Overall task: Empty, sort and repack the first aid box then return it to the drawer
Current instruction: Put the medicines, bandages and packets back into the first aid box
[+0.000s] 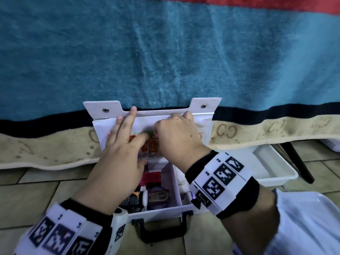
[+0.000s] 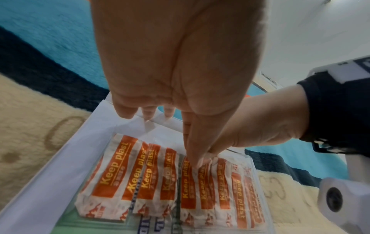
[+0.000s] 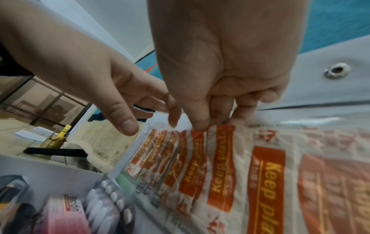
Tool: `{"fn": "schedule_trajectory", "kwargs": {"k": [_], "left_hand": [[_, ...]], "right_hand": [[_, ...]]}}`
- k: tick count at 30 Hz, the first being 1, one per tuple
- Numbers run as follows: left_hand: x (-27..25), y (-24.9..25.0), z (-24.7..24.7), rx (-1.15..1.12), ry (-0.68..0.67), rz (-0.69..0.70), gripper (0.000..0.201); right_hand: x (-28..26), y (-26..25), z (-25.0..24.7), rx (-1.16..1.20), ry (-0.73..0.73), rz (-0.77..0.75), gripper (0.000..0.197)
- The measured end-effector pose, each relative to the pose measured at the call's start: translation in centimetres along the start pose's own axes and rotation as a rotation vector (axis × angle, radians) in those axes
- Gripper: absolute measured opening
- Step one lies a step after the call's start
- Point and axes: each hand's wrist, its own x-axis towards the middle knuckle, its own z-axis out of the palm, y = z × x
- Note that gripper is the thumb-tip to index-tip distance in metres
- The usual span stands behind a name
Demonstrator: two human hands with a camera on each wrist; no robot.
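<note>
Backdrop: a thick fleece blanket (image 1: 165,52) is hung across the upper view, mostly teal, with a red band along the top edge.
Blanket border: a dark navy stripe is followed by a cream band (image 1: 276,131) marked with faint brown looped letters; brownish spots are seen on the cream at the left.
Floor: pale beige tiles (image 1: 27,197) with dark grout lines are laid below the blanket.
Under the blanket: a white plastic tray (image 1: 276,168) is set on the floor at the right, beside a slanted black leg (image 1: 298,162).
Light: soft, even lighting is cast, without hard shadows.
</note>
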Motion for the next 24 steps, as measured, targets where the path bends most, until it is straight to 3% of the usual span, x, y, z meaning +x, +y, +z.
{"fn": "schedule_trajectory", "kwargs": {"k": [4,8,15,20,24], "left_hand": [[0.1,0.4,-0.4,-0.02,-0.011,-0.013,0.041],[-0.3,0.6,-0.8,-0.055,-0.018,-0.001,0.041],[-2.0,2.8,-1.7,-0.089,0.004,-0.093,0.054],[-2.3,3.9,-1.3,-0.043,0.013,-0.12,0.053],[-2.5,5.1,-0.8,-0.038,0.062,-0.09,0.042]], "right_hand": [[-0.4,0.7,-0.4,0.044,-0.024,0.0,0.024],[-2.2,2.5,-1.9,0.163,0.095,0.003,0.025],[-9.9,8.6,-5.2,0.303,0.204,0.214,0.016],[-16.7,13.5,-3.0,0.174,-0.165,0.377,0.016],[-21.0,14.1,0.6,0.091,-0.507,0.38,0.03]]}}
